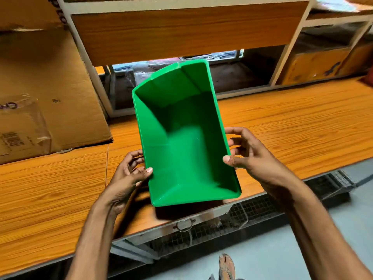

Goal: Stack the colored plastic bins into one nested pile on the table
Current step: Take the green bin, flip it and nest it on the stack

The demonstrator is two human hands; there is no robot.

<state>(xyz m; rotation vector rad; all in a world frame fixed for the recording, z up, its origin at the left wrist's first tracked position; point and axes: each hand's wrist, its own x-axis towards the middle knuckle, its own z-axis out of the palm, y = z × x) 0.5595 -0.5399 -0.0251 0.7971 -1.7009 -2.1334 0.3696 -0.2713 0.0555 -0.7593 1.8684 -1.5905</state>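
Over the surface, near its front edge, I hold the green bin, opening up. My left fingers and right fingers pinch its long walls, equally near, long axis pointing away from me.

A: What covers the arms?
B: Both forearms are bare up from the left hand and right hand; nails short.
A: Anything lower down?
B: One foot, its footwear too blurred to tell.
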